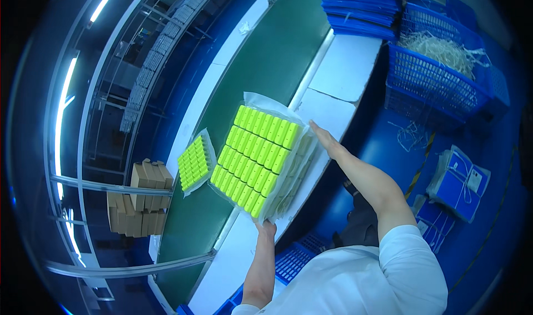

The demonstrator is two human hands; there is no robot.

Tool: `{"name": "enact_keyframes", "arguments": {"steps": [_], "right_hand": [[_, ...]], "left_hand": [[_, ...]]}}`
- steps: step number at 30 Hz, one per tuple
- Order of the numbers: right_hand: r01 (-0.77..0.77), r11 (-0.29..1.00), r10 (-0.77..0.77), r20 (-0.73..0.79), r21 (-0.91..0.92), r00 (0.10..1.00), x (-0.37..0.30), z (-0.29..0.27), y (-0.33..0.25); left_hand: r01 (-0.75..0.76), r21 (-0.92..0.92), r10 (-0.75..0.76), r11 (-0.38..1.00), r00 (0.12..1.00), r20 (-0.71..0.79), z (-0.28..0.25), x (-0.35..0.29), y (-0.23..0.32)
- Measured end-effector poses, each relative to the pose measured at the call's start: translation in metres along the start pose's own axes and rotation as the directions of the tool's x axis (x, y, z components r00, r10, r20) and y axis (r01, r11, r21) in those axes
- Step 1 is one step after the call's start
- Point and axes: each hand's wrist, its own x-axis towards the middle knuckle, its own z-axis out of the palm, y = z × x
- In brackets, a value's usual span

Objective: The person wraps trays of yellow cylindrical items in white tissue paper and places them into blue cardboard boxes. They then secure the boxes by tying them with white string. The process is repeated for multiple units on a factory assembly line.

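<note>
A stack of clear plastic trays rests at the near edge of a green conveyor belt, partly over the white ledge. Rows of bright yellow-green rectangular pieces fill its top tray. At the stack's lower corner, my left hand is closed on the edge, its fingers partly hidden. My right hand lies along the right side of the stack with its fingers stretched out flat. Left of the stack, a smaller-looking tray of the same yellow-green pieces sits on the belt.
The green belt runs away toward the top. Cardboard boxes are stacked at the left by a metal rail. Blue sheets are piled at the far end. A blue crate of pale strips and tied blue bundles stand right.
</note>
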Motion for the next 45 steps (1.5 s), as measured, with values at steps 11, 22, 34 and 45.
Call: {"name": "enact_keyframes", "arguments": {"steps": [11,22,34,45], "right_hand": [[0.059,0.946,-0.117,0.168,0.318,0.979,0.025,0.017,-0.012],[0.026,1.000,-0.025,-0.235,-0.001,0.972,0.053,-0.075,0.053],[0.121,0.322,0.521,0.283,-0.939,0.805,-0.063,-0.013,0.164],[0.253,0.367,0.690,0.445,-0.895,0.571,-0.233,0.338,0.249]], "left_hand": [[0.041,-0.375,-0.019,0.926,0.998,0.063,0.052,-0.005,0.042],[-0.001,0.291,0.120,0.957,0.912,-0.391,-0.019,-0.027,0.001],[-0.135,-0.082,-0.077,0.987,0.045,-0.996,-0.334,-0.238,-0.085],[0.003,0.283,0.236,0.959,0.549,-0.802,-0.466,-0.202,-0.045]]}}
